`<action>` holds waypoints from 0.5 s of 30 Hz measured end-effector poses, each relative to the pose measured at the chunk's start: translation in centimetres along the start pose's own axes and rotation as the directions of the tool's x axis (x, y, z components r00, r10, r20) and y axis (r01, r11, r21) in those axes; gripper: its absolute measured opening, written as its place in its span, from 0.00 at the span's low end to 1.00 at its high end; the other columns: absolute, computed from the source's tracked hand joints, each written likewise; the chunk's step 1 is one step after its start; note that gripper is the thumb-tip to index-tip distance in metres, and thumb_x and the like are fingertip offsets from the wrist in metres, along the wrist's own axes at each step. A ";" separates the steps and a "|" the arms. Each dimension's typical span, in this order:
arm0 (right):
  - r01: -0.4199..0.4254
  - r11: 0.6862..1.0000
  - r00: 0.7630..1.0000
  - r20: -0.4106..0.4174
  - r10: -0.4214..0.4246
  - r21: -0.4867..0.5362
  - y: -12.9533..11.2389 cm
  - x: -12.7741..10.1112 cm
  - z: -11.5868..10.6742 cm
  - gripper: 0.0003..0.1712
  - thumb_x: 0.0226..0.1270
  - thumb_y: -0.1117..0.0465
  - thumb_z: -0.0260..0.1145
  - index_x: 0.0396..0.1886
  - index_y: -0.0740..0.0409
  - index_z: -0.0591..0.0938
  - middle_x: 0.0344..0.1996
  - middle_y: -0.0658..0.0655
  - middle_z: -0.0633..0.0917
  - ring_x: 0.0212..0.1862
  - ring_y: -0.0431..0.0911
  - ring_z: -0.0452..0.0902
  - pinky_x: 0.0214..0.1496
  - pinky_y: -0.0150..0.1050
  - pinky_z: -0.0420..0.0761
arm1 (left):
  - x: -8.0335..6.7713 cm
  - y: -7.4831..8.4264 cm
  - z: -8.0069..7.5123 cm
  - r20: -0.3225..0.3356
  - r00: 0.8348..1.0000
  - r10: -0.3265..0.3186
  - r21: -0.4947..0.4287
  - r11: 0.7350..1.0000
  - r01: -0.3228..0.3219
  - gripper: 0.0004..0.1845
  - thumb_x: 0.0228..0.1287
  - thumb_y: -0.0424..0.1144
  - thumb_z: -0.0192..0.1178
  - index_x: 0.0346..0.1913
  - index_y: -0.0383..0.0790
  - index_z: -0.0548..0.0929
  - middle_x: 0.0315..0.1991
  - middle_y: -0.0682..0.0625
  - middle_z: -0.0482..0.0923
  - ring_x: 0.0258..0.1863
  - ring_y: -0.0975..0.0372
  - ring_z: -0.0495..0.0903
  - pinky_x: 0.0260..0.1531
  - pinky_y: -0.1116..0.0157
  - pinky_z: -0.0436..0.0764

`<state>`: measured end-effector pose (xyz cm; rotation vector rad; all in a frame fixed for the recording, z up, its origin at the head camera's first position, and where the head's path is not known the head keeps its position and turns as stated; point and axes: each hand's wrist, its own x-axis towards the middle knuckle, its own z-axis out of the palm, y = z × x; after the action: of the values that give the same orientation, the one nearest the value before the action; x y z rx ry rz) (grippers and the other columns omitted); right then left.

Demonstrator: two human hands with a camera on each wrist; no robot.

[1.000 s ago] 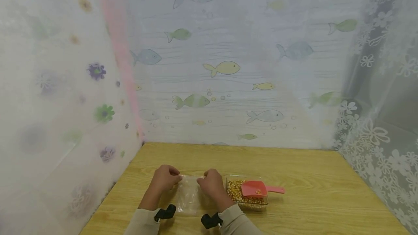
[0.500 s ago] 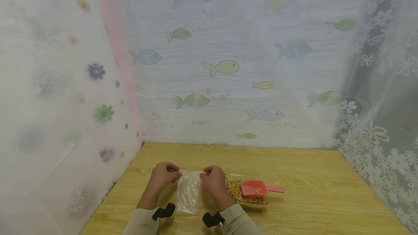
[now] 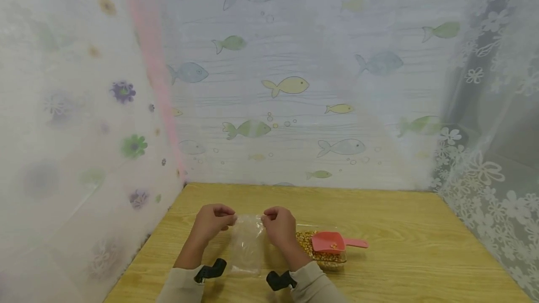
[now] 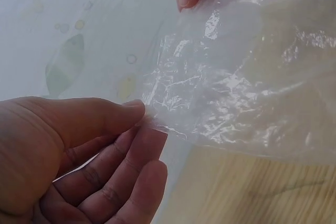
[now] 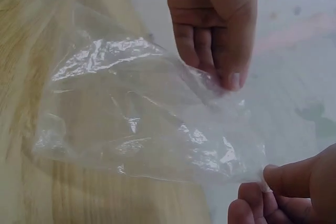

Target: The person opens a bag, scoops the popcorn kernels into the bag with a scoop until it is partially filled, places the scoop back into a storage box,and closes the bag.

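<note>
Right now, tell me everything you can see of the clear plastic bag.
The thin, clear plastic bag looks rectangular, creased and glossy, with nothing visible inside. The left hand and right hand each pinch a far corner, holding that end above the yellowish wood-grain table; whether the near end touches it is unclear.
</note>
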<state>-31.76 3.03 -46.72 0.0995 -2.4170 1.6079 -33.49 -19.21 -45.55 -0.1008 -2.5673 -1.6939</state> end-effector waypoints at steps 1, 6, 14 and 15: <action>-0.004 1.000 1.000 0.004 0.004 0.013 -0.1 -0.1 -0.3 0.08 0.70 0.62 0.71 0.43 0.61 0.89 0.31 0.52 0.87 0.31 0.41 0.82 0.32 0.38 0.82 | 0.0 0.2 0.0 0.005 1.000 0.008 -0.004 1.000 -0.008 0.06 0.66 0.36 0.72 0.42 0.37 0.89 0.35 0.48 0.89 0.35 0.58 0.88 0.39 0.56 0.89; -0.008 0.996 0.999 0.040 0.005 0.086 -0.5 -0.3 -1.8 0.10 0.72 0.61 0.70 0.46 0.63 0.88 0.33 0.54 0.88 0.32 0.42 0.83 0.33 0.36 0.83 | -0.4 1.4 -0.1 0.035 0.997 0.070 -0.032 0.997 -0.069 0.09 0.66 0.37 0.72 0.45 0.36 0.89 0.38 0.46 0.89 0.38 0.56 0.89 0.42 0.55 0.89; 0.037 0.995 0.994 0.097 -0.046 0.091 -1.2 -1.1 -4.2 0.10 0.74 0.58 0.70 0.49 0.57 0.89 0.38 0.53 0.88 0.39 0.43 0.83 0.39 0.38 0.83 | -1.1 3.0 -0.3 0.090 0.986 0.141 -0.037 0.990 -0.138 0.11 0.66 0.39 0.72 0.47 0.37 0.88 0.40 0.46 0.89 0.43 0.49 0.89 0.41 0.63 0.87; 0.048 0.995 0.994 0.098 -0.056 0.085 -1.3 -1.2 -4.4 0.09 0.74 0.58 0.70 0.48 0.56 0.89 0.38 0.52 0.88 0.39 0.43 0.83 0.40 0.37 0.83 | -1.1 3.1 -0.4 0.095 0.985 0.147 -0.034 0.989 -0.144 0.11 0.66 0.39 0.72 0.47 0.37 0.88 0.40 0.47 0.89 0.42 0.50 0.89 0.41 0.64 0.87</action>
<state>-29.67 6.50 -44.20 0.2613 -2.3990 1.7189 -32.06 -18.35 -42.65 -0.3712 -2.5331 -1.7107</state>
